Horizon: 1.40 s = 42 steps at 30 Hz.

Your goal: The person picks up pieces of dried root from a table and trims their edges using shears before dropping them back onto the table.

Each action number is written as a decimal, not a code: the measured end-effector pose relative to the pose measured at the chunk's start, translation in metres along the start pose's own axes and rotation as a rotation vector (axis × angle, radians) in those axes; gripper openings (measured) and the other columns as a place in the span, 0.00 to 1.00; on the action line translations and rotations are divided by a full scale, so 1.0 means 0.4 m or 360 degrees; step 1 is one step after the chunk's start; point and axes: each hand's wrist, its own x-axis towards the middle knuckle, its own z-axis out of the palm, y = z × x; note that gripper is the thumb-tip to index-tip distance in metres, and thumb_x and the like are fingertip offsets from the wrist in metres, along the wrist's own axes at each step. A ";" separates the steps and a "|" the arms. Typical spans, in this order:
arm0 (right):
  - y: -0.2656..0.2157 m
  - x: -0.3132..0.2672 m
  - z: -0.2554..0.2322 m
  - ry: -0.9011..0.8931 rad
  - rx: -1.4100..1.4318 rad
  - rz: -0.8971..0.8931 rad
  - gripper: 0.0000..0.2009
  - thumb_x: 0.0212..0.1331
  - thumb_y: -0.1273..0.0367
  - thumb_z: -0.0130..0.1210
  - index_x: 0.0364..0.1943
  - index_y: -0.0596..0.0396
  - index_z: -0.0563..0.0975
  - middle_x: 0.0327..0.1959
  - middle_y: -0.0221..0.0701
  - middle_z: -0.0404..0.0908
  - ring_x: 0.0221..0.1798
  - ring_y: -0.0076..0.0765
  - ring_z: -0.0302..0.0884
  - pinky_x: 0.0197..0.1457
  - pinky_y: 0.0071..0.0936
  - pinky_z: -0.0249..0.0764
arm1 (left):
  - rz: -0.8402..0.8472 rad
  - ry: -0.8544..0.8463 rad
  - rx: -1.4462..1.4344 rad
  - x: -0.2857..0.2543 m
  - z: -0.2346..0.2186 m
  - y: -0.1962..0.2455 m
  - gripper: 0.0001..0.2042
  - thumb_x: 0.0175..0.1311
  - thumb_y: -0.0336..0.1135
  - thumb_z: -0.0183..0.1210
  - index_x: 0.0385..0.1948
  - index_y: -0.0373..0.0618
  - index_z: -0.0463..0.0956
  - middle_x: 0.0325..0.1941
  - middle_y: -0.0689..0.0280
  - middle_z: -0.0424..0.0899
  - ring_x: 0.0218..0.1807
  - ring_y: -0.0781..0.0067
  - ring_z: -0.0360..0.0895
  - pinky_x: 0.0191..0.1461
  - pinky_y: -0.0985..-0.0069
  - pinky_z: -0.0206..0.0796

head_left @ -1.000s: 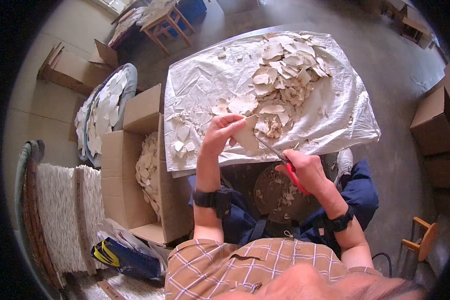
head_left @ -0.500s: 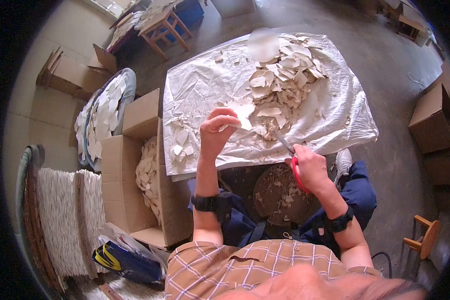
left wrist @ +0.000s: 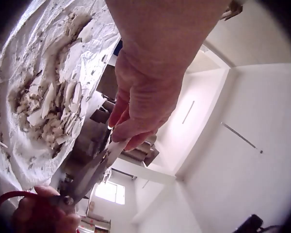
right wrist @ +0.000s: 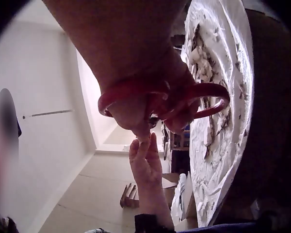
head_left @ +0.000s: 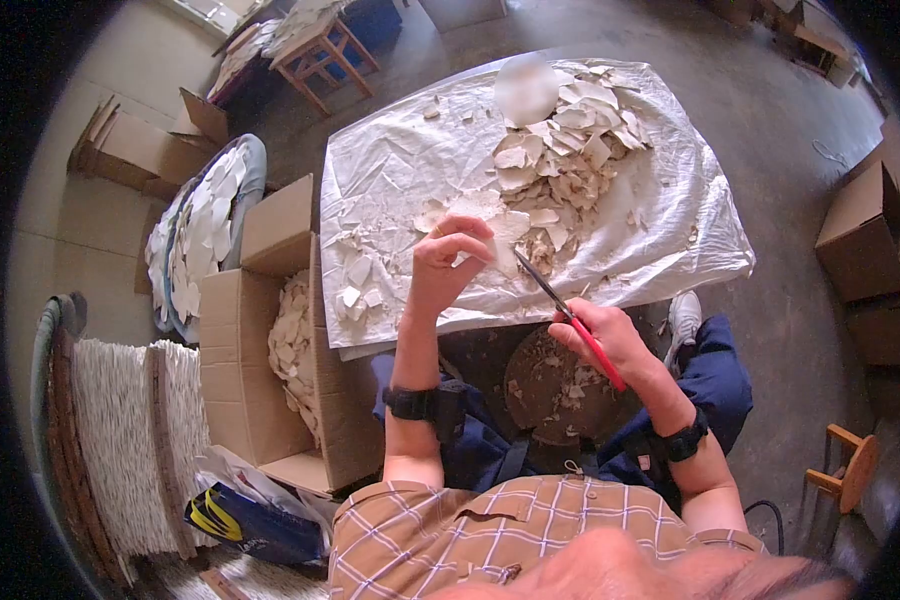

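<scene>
In the head view my left hand (head_left: 447, 264) pinches a thin pale flake (head_left: 506, 232) over the near edge of the cloth-covered table. My right hand (head_left: 620, 342) grips red-handled scissors (head_left: 595, 350), their blades pointing at the flake. The left wrist view has the flake (left wrist: 116, 150) between thumb and fingers of my left hand (left wrist: 148, 94), close to the scissor blades (left wrist: 87, 177). Red handle loops (right wrist: 211, 90) surround fingers of my right hand (right wrist: 131, 109) in the right wrist view. A heap of pale broken flakes (head_left: 560, 165) lies beyond the hands.
White cloth (head_left: 690, 240) covers the table. A cardboard box (head_left: 232, 365) holding pale pieces stands at its left, near a round tray of flakes (head_left: 210, 225). Below the near edge is a round brown surface (head_left: 540, 385) with scraps. A wooden stool (head_left: 855, 470) stands right.
Between the earlier frames, the larger piece left my left hand and a blurred pale disc appeared at the heap's far end. Now my left hand holds another flake, with the scissor blades closer to it.
</scene>
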 end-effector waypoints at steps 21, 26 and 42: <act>0.010 0.007 0.020 0.0279 -0.0030 0.0154 0.15 0.54 0.57 0.53 0.31 0.55 0.71 0.23 0.43 0.75 0.29 0.52 0.75 0.32 0.39 0.68 | -0.0542 0.0451 -0.0766 -0.009 0.044 -0.028 0.05 0.53 0.23 0.58 0.31 0.39 0.75 0.34 0.63 0.78 0.33 0.75 0.76 0.38 0.79 0.71; 0.007 0.008 0.023 0.0297 -0.0200 0.0076 0.16 0.54 0.56 0.53 0.34 0.55 0.69 0.22 0.43 0.74 0.30 0.53 0.74 0.31 0.42 0.67 | -0.0808 0.0544 -0.0810 -0.011 0.039 -0.038 0.08 0.56 0.30 0.58 0.35 0.37 0.73 0.27 0.64 0.79 0.24 0.80 0.75 0.26 0.82 0.72; 0.018 -0.001 0.024 0.0610 -0.0509 -0.0234 0.19 0.53 0.56 0.54 0.40 0.56 0.71 0.30 0.42 0.76 0.32 0.50 0.75 0.32 0.38 0.70 | -0.0968 0.0848 -0.1206 -0.047 0.026 -0.025 0.06 0.56 0.31 0.58 0.30 0.40 0.73 0.22 0.69 0.75 0.19 0.82 0.70 0.24 0.82 0.69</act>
